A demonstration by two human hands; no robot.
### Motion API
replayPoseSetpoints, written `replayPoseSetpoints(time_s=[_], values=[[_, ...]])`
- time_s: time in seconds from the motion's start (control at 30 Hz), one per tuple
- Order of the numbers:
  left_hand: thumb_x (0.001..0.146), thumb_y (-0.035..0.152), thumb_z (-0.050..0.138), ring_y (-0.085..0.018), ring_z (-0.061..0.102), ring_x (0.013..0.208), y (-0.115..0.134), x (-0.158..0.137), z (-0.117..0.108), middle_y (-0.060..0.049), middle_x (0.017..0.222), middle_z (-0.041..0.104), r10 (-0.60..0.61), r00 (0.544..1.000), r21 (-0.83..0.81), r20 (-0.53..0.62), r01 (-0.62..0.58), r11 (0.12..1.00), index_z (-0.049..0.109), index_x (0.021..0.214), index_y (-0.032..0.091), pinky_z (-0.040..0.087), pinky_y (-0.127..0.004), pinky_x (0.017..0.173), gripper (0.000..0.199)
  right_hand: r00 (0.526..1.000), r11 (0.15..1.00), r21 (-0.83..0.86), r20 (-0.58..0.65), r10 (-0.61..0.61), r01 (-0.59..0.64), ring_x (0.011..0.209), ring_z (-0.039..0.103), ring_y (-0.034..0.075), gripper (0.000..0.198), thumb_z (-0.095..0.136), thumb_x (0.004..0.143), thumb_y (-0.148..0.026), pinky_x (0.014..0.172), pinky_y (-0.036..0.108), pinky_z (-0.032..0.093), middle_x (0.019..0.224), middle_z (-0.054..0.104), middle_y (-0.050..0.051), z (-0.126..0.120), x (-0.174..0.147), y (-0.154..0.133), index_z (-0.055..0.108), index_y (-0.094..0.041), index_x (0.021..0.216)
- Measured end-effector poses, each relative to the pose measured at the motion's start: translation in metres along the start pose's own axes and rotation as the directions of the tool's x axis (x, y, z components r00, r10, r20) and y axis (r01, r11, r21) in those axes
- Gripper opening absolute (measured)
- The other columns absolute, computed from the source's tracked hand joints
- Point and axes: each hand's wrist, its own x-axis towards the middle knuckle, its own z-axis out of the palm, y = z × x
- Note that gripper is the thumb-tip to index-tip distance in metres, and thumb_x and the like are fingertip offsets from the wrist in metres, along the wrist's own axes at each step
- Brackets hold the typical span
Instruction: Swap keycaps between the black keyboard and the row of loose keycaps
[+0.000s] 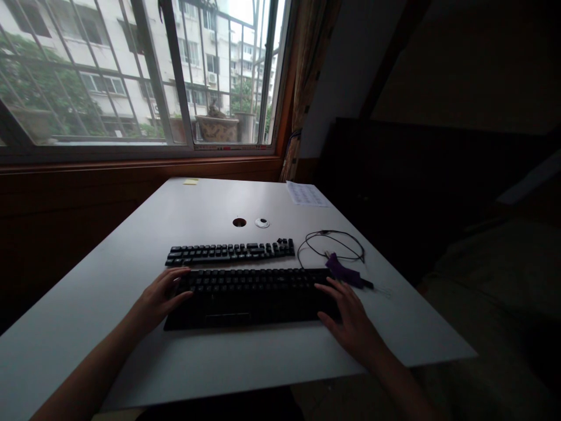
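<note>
A black keyboard (245, 301) with a wide front ledge lies flat on the white table. My left hand (161, 296) rests at its left end, thumb and fingers apart over the corner. At the right end, my right hand (346, 310) has its fingers spread over the keys and its thumb on the ledge. Just behind the keyboard, black keycaps (228, 251) stand in rows, a few of them tilted at the right. Near my right hand lies a purple cloth-like piece (344, 272) with a dark handle and thin wire loops at its end.
A black cable (333, 234) is coiled at the back right of the white table (131, 251). Farther back are a round hole (239, 222), a white ring-shaped cover (262, 223), a printed sheet (307, 194) and yellow sticky notes (190, 182). A barred window is beyond.
</note>
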Motion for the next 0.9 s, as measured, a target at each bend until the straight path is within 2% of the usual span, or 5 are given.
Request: replayPoseSetpoints(time_s=[0.33, 0.47, 0.67, 0.8, 0.9], values=[[0.091, 0.052, 0.067, -0.029, 0.064, 0.123, -0.004, 0.0, 0.0, -0.008, 0.133, 0.064, 0.006, 1.0, 0.02, 0.005, -0.006, 1.0, 0.058, 0.134, 0.03, 0.056, -0.049, 0.104, 0.049, 0.999, 1.0, -0.002, -0.034, -0.012, 0.012, 0.147, 0.042, 0.031, 0.049, 0.058, 0.099, -0.039, 0.121, 0.063, 0.032, 0.152, 0.049, 0.01, 0.001, -0.002, 0.002, 0.044, -0.03, 0.145], [0.091, 0.053, 0.067, -0.03, 0.065, 0.123, -0.004, 0.0, 0.0, -0.008, 0.133, 0.064, 0.003, 1.0, 0.008, 0.007, -0.003, 1.0, 0.059, 0.133, 0.03, 0.056, -0.049, 0.104, 0.048, 1.0, 1.0, 0.01, 0.001, 0.001, -0.001, 0.149, 0.039, 0.032, 0.055, 0.057, 0.099, -0.039, 0.122, 0.064, 0.03, 0.155, 0.046, 0.011, 0.001, -0.001, 0.003, 0.039, -0.03, 0.15], [0.092, 0.052, 0.067, -0.029, 0.063, 0.125, -0.003, -0.001, 0.002, -0.008, 0.134, 0.062, -0.006, 1.0, -0.041, 0.007, 0.006, 0.999, 0.058, 0.134, 0.03, 0.056, -0.049, 0.103, 0.048, 0.999, 0.995, 0.105, -0.052, 0.011, -0.005, 0.145, 0.044, 0.03, 0.047, 0.055, 0.101, -0.036, 0.123, 0.064, 0.028, 0.147, 0.055, 0.008, 0.001, -0.002, 0.007, 0.044, -0.031, 0.146], [0.091, 0.051, 0.068, -0.03, 0.063, 0.124, -0.005, -0.001, 0.003, -0.009, 0.133, 0.063, 0.002, 1.0, -0.028, -0.003, -0.002, 1.0, 0.059, 0.133, 0.03, 0.056, -0.051, 0.104, 0.048, 0.994, 0.991, 0.13, -0.098, 0.043, -0.03, 0.141, 0.046, 0.03, 0.042, 0.054, 0.101, -0.036, 0.117, 0.057, 0.039, 0.146, 0.055, 0.009, 0.001, 0.023, 0.006, 0.049, -0.03, 0.143], [0.092, 0.051, 0.067, -0.03, 0.062, 0.125, -0.006, -0.001, 0.004, -0.009, 0.135, 0.062, -0.003, 1.0, -0.033, 0.004, 0.003, 0.999, 0.058, 0.134, 0.03, 0.055, -0.05, 0.105, 0.048, 0.99, 0.993, 0.114, -0.139, -0.003, 0.019, 0.126, 0.057, 0.029, 0.022, 0.054, 0.101, -0.034, 0.11, 0.053, 0.045, 0.123, 0.068, 0.008, 0.006, 0.064, 0.008, 0.064, -0.028, 0.12]])
